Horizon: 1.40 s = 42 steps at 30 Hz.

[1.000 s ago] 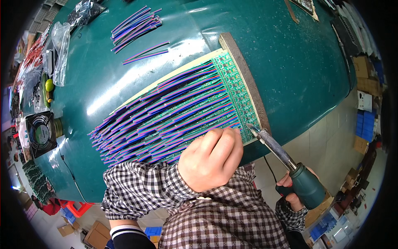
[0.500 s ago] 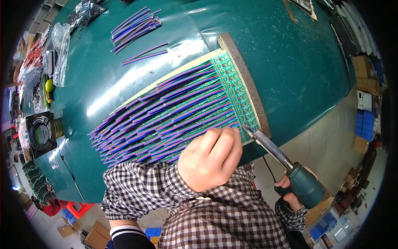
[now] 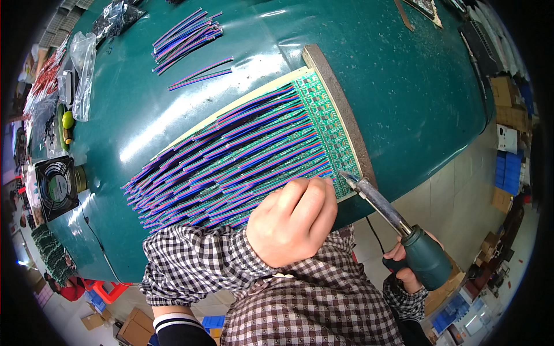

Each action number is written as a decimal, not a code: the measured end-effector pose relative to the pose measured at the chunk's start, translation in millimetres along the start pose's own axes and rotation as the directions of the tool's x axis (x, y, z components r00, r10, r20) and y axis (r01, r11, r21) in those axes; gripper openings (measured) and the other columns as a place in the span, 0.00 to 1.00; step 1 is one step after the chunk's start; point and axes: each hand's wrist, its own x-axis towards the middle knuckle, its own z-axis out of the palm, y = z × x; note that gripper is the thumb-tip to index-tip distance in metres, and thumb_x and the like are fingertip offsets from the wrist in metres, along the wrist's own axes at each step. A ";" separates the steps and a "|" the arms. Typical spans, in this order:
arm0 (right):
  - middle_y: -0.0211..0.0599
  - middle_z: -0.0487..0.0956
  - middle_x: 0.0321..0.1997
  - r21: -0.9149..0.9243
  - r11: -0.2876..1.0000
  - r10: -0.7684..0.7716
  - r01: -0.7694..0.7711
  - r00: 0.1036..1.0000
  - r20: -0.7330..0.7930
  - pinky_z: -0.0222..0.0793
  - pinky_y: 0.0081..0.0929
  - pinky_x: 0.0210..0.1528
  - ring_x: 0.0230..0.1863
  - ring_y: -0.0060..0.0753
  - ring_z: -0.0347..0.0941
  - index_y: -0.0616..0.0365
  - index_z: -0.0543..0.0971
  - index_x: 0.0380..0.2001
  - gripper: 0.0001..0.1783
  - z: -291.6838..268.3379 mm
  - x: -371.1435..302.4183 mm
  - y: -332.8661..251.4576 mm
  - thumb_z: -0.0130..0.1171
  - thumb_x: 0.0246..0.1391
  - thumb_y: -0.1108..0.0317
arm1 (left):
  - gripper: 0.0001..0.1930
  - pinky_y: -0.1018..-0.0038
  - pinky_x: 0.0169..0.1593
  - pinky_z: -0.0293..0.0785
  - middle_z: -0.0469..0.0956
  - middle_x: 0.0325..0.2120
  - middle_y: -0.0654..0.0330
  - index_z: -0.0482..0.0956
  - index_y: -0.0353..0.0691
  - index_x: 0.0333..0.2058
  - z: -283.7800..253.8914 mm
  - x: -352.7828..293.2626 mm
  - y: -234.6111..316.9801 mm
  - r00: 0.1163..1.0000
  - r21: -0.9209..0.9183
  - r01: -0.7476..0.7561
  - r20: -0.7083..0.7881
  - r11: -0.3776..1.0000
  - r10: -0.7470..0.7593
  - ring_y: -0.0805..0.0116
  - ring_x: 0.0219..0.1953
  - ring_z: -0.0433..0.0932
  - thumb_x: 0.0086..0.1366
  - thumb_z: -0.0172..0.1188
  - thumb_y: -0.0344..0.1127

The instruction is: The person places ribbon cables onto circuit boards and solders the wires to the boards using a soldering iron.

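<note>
A panel of green circuit boards (image 3: 326,118) lies in front of me, with rows of multicoloured ribbon wires (image 3: 225,158) spread leftward from it. My left hand (image 3: 291,222) is closed in a pinch at the near end of those rows, close to the board contacts. Its fingers hide whatever is between them. At the right, my right hand (image 3: 408,279) grips a soldering iron (image 3: 427,259) by its dark green handle, partly hidden behind it. The iron's metal tip points up and left, over the near boards just right of my left fingertips.
A brown bar (image 3: 340,109) runs along the panel's right edge. Loose ribbon wires (image 3: 187,40) lie in a pile at the far left of the green table (image 3: 415,86). A black fan (image 3: 56,187) and plastic bags (image 3: 83,75) stand and lie along the left side.
The soldering iron has shifted slightly to the right, its tip staying over the near boards. My left hand has hardly moved, still pinched in the same place.
</note>
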 end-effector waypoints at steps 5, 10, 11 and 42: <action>0.27 0.86 0.29 0.003 1.000 -0.021 0.021 1.000 -0.023 0.75 0.32 0.33 0.27 0.32 0.79 0.50 0.88 0.30 0.30 5.5 2.5 -5.1 0.73 0.44 0.33 | 0.18 0.76 0.37 0.77 0.77 0.37 0.57 0.83 0.30 0.40 1.8 -0.2 1.1 1.000 -0.004 -0.007 -0.001 1.000 0.007 0.66 0.38 0.79 0.49 0.63 0.30; 0.40 0.79 0.28 0.083 0.981 -0.179 0.174 0.982 0.058 0.84 0.34 0.36 0.30 0.35 0.81 0.76 0.70 0.54 0.53 -15.1 -12.2 33.1 0.86 0.35 0.47 | 0.17 0.76 0.37 0.77 0.77 0.37 0.57 0.83 0.30 0.40 -3.0 1.8 1.1 1.000 -0.003 0.002 0.010 1.000 -0.002 0.66 0.38 0.79 0.49 0.63 0.30; 0.40 0.79 0.28 0.048 0.982 -0.184 0.180 0.979 0.088 0.84 0.34 0.36 0.29 0.35 0.81 0.77 0.70 0.54 0.54 -19.3 -15.2 36.7 0.86 0.35 0.47 | 0.17 0.76 0.37 0.77 0.77 0.37 0.57 0.83 0.30 0.40 -3.4 2.6 1.3 1.000 -0.006 0.005 0.014 1.000 -0.005 0.66 0.38 0.79 0.50 0.63 0.30; 0.28 0.86 0.30 0.038 0.997 -0.059 0.062 0.996 -0.074 0.75 0.31 0.34 0.27 0.33 0.79 0.53 0.87 0.30 0.29 9.7 0.0 -6.8 0.72 0.48 0.35 | 0.17 0.76 0.37 0.77 0.77 0.37 0.57 0.82 0.30 0.40 -1.9 1.6 1.0 1.000 0.002 -0.001 0.016 1.000 0.001 0.66 0.38 0.79 0.50 0.63 0.29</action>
